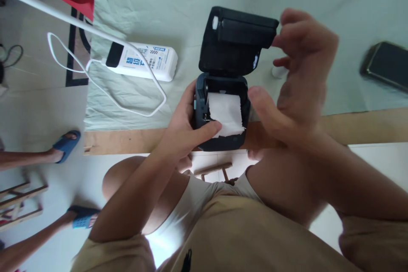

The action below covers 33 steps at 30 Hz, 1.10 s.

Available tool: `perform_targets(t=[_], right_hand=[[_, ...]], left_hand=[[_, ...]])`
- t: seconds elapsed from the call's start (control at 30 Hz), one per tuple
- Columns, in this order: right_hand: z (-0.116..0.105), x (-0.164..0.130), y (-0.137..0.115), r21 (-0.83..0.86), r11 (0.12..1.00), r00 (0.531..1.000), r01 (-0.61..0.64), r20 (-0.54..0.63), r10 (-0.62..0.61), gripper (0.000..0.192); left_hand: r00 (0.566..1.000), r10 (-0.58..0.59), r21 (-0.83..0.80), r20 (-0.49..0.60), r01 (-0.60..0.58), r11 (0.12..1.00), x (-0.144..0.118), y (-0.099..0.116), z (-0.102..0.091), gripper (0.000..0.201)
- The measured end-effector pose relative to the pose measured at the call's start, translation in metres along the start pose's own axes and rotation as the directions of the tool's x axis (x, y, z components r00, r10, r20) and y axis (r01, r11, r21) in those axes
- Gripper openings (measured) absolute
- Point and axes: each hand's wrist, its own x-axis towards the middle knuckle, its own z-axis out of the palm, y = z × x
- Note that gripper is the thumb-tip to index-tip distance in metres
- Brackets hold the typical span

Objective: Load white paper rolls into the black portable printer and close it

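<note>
While the small dark label printer (pixel 223 106) sits at the near edge of the table (pixel 366 125), just above the wooden rim, its lid (pixel 237 38) stands swung up and back toward twelve o'clock, leaving the paper bay bare. A white paper roll (pixel 227 112) lies inside that bay, its loose end drawn toward six o'clock over the front lip. The left hand (pixel 181 129) clasps the printer from nine o'clock, fingers wrapped along its side and the thumb pressed down on the lower left corner of the paper. The right hand (pixel 296 76) is at three o'clock of the printer with its fingers spread and slack, gripping nothing; its thumb reaches in to the right wall of the bay, and its fingertips hover by the right end of the raised lid, though whether they touch it cannot be told. A pale cloth (pixel 159 8) covers the tabletop. At ten o'clock of the printer lies a white power bank (pixel 146 61) with a white cable (pixel 95 87) looped out from its end. A dark phone (pixel 385 66) lies well apart at three o'clock. On the floor at eight o'clock, another person's feet wear blue sandals (pixel 66 144).
</note>
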Motion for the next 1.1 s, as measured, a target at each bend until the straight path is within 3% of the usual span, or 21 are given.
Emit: perform_targets(t=[0.07,0.2,0.27,0.37,0.5,0.77,0.97,1.1], right_hand=[[0.001,-0.002,0.003,0.11,0.991,0.997,-0.074,0.036,0.07,0.046],[-0.001,-0.004,0.007,0.283,0.953,0.992,-0.109,-0.028,0.122,0.03],[-0.004,-0.004,0.007,0.217,0.97,0.992,-0.108,0.088,0.091,0.026],[-0.004,-0.004,0.01,0.12,0.991,0.949,-0.057,0.314,0.016,0.035],[0.001,-0.006,0.021,0.072,0.995,0.898,-0.065,0.439,0.027,0.049],[0.003,-0.006,0.03,0.053,0.997,0.889,-0.064,0.457,0.033,0.055],[-0.006,-0.003,0.015,-0.013,0.999,0.938,0.038,0.346,-0.031,0.04],[-0.01,0.0,0.009,-0.003,0.991,0.931,0.135,0.343,-0.126,0.05]], left_hand=[[1.0,0.016,0.009,-0.008,-0.016,1.0,0.0,-0.001,-0.001,0.073],[0.999,0.007,0.015,-0.048,-0.007,1.0,0.0,-0.001,0.0,0.074],[0.999,0.0,-0.012,-0.048,-0.001,1.0,-0.001,0.0,0.002,0.074],[0.999,-0.003,-0.069,-0.041,0.0,0.998,-0.001,0.001,0.004,0.068],[0.999,-0.025,-0.062,-0.034,0.023,0.998,0.001,0.0,0.004,0.057],[0.998,0.023,-0.09,-0.05,-0.028,0.996,0.008,-0.003,0.002,0.045],[0.988,-0.045,-0.115,-0.145,0.028,0.993,0.011,0.0,0.01,0.036],[0.977,-0.068,-0.145,-0.201,0.039,0.989,0.011,0.0,0.008,0.033]])
